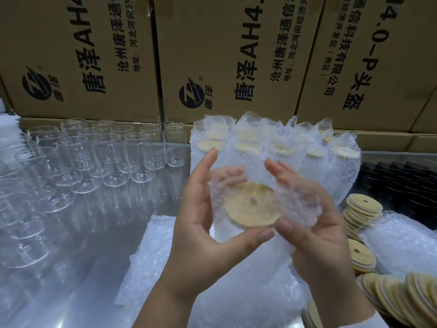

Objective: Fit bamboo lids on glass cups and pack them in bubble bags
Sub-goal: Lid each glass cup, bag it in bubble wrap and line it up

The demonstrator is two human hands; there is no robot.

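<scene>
A left hand [201, 223] and right hand [316, 223], fingers curled around a bubble bag [250, 169] from either side, hold it pointing away, bamboo lid [251, 205] nearest, midway between both thumbs.

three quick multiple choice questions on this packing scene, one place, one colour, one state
1. Where do the bare glass cups stand relative to the left hand and right hand? A) to their right B) to their left C) directly beneath them
2. What colour is the lid between the hands? A) black B) blue C) pale tan
3. The bubble bag is: A) lying flat, empty B) gripped by both hands, lid inside C) taped shut
Answers: B, the cups fill the left side; C, it is light bamboo; B, both hands wrap it and the lid shows through.
</scene>
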